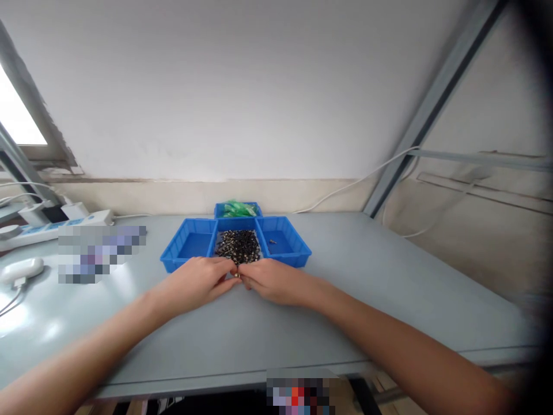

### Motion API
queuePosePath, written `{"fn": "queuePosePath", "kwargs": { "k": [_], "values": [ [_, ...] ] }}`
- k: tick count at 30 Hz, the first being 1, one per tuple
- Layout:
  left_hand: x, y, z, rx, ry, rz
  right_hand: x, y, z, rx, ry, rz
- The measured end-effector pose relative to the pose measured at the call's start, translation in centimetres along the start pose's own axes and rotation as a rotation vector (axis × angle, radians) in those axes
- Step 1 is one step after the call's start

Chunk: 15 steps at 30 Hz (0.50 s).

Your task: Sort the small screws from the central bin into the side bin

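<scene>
My left hand (201, 280) and my right hand (272, 281) rest on the grey table (367, 288) with their fingertips meeting in a pinch on a tiny metal part (237, 275). They sit just in front of the middle blue tray (238, 246), which is full of small dark metal parts. The left blue tray (190, 245) looks bare. The right blue tray (283, 242) holds one or two small pieces. Behind them a smaller blue tray (237, 208) holds green items.
A white power strip (56, 226) and cables lie at the back left, with a white device (21, 268) near the left edge. A grey metal frame post (432, 104) rises at the right. A white cable (345, 187) runs along the wall.
</scene>
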<state>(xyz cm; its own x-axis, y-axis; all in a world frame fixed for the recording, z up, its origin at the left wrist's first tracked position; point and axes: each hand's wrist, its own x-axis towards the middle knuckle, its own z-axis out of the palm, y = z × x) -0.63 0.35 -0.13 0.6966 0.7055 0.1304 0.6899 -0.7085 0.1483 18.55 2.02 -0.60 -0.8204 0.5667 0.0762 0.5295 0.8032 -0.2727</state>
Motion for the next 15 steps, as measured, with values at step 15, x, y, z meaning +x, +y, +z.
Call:
{"fn": "queuePosePath", "kwargs": {
  "k": [15],
  "values": [
    [0.11,0.36,0.88,-0.011,-0.118,-0.04,-0.13,-0.58,0.33,-0.234,0.032,-0.008]
  ]
}}
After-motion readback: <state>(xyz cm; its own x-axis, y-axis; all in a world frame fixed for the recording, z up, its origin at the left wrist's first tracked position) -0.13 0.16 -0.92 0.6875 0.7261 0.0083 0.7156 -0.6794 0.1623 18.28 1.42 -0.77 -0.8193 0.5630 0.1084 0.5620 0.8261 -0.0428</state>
